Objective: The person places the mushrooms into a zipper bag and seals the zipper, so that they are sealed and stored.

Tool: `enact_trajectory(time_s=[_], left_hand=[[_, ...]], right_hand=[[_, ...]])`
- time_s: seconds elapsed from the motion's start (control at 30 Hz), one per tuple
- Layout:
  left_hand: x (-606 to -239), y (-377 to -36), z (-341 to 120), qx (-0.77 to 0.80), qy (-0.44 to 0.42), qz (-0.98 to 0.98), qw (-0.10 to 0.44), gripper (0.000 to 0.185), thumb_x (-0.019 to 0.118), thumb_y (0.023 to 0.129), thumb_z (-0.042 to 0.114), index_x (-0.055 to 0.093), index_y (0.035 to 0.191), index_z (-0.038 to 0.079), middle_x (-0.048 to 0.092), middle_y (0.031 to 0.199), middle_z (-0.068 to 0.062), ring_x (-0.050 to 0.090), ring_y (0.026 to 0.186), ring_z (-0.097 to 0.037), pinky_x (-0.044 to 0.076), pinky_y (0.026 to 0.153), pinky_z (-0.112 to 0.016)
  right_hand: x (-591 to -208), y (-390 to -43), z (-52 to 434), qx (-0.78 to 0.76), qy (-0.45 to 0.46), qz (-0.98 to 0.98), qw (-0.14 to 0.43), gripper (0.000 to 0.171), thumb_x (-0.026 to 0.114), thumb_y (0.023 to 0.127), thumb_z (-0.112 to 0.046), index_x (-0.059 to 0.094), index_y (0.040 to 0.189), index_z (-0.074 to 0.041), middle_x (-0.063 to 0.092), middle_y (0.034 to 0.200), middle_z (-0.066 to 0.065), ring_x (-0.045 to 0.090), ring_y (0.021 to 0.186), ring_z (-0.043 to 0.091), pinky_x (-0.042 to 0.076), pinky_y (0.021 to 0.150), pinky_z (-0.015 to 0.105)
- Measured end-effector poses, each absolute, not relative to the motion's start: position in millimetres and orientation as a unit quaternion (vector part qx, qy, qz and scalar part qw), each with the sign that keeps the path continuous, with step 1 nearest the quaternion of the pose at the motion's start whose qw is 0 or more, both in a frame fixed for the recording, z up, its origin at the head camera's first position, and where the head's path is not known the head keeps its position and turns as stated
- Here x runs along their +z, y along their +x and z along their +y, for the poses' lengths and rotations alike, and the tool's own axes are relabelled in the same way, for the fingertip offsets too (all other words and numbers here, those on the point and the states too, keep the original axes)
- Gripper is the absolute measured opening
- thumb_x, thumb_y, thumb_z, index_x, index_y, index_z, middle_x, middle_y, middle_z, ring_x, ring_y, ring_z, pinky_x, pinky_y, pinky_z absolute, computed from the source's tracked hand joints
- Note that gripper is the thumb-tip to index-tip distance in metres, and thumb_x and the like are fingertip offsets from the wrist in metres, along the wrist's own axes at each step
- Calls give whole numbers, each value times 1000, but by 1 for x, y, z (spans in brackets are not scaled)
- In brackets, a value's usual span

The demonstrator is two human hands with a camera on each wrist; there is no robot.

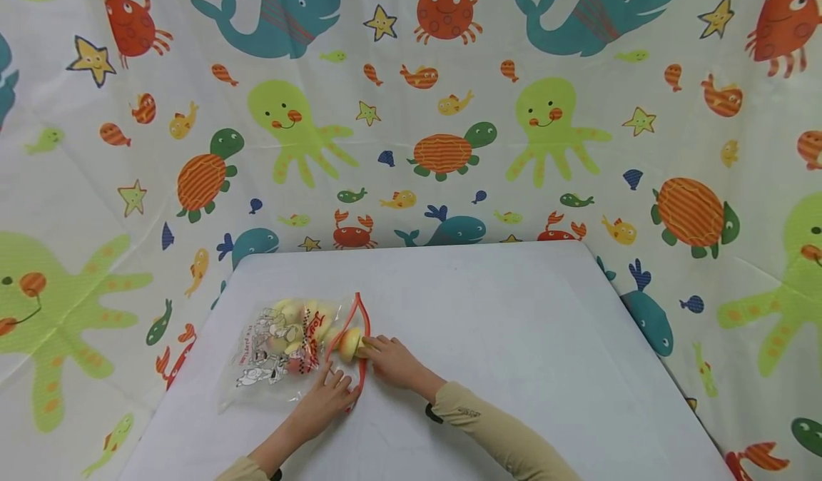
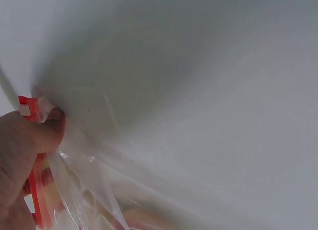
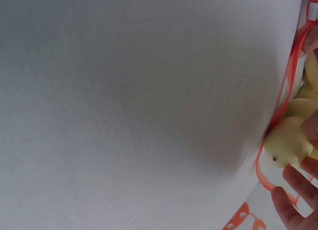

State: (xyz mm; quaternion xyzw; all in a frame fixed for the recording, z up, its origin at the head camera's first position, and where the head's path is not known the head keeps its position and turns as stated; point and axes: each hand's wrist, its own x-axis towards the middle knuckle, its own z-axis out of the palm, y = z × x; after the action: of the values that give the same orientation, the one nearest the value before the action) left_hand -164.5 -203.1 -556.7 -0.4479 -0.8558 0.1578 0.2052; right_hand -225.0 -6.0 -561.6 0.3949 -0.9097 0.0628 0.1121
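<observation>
A clear zip bag [image 1: 257, 375] with a printed front and a red zip edge [image 1: 363, 317] lies at the table's left side, its mouth spread toward the right. Inside show several pale yellow, fruit-like pieces [image 1: 290, 314]. One yellow fruit [image 1: 349, 344] with a reddish blush sits right at the mouth. My right hand [image 1: 394, 363] holds it from the right, with thumb and fingers around it in the right wrist view. With thumb and fingers, my left hand [image 2: 20, 155] pinches the red edge at the near end of the mouth.
The white table [image 1: 514, 338] stretches away to the right of the bag. Behind it hangs a curtain [image 1: 398, 124] printed with sea animals, which also comes down along both sides.
</observation>
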Motion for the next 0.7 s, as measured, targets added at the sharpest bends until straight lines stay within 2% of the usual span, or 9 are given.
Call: enact_trajectory(time_s=[0.13, 0.2, 0.53, 0.7], left_hand=[[-559, -165, -204, 167, -441, -861, 188, 38, 63, 69, 11, 61, 103, 27, 52, 89, 1, 50, 91, -21, 36, 94, -51], [-560, -165, -204, 169, -439, -863, 184, 40, 66, 68, 11, 61, 103, 28, 52, 90, 1, 50, 92, -20, 35, 95, -51], [-562, -165, -206, 167, -437, -865, 179, 41, 68, 68, 11, 61, 104, 28, 53, 90, 1, 50, 93, -20, 36, 95, -50], [-560, -164, -204, 168, -436, -865, 180, 41, 69, 68, 12, 61, 104, 29, 54, 90, 1, 51, 93, -20, 36, 95, -50]], right_hand=[[-561, -225, -9, 72, 397, -907, 122, 39, 60, 81, -18, 53, 119, -22, 53, 126, 0, 52, 110, 15, 47, 77, 31], [-561, -225, -11, 73, 398, -906, 126, 38, 60, 81, -18, 53, 119, -22, 53, 125, 0, 52, 110, 15, 47, 77, 31], [-564, -228, -19, 64, 398, -902, 153, 37, 63, 80, -24, 54, 116, -21, 54, 121, 0, 53, 103, 14, 47, 73, 28], [-568, -230, -24, 48, 392, -900, 183, 38, 67, 75, -31, 55, 110, -21, 55, 114, -2, 52, 94, 13, 44, 67, 25]])
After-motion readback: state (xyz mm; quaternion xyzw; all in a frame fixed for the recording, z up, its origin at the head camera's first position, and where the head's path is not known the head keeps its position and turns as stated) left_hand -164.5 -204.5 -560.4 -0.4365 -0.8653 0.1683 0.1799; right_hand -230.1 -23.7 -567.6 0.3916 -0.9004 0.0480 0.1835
